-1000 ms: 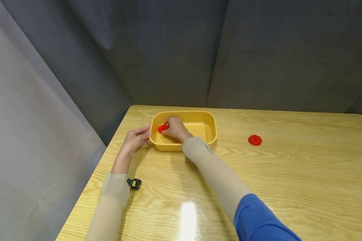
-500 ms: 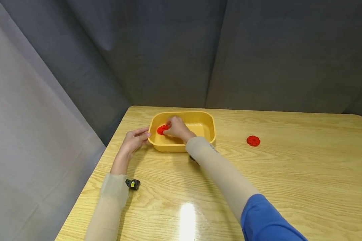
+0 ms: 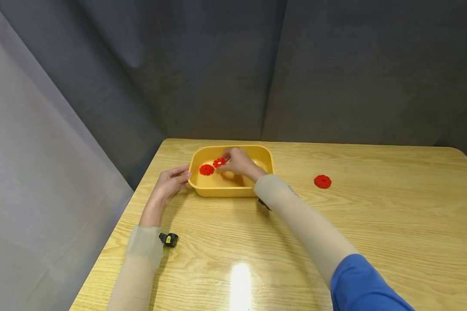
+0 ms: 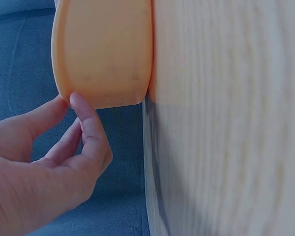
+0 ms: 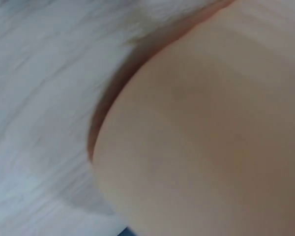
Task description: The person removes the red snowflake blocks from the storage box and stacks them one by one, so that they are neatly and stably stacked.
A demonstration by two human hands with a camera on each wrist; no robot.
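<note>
Holding a red gear-shaped disc over the yellow tub, your right hand sits in the middle of the head view with its fingertips pinched on the disc's edge, while a second red disc already lies flat on the tub floor just to the left of it. Your left hand rests against the tub's left end wall; the left wrist view shows its fingers relaxed and nearly straight, only the tips touching the rounded corner, so it steadies the tub and grips nothing. The right wrist view is filled with a blurred tan shape and tells nothing about the grasp. A third red disc lies alone on the wooden surface, well to the right of the tub in the frame. By the look of it, you are in the placing step: one disc is in, and one is above the floor and not yet let go. The next move likely calls for lowering the held disc beside the one already there and parting your fingers cleanly, with the left hand bracing the wall so the tub does not slide.
</note>
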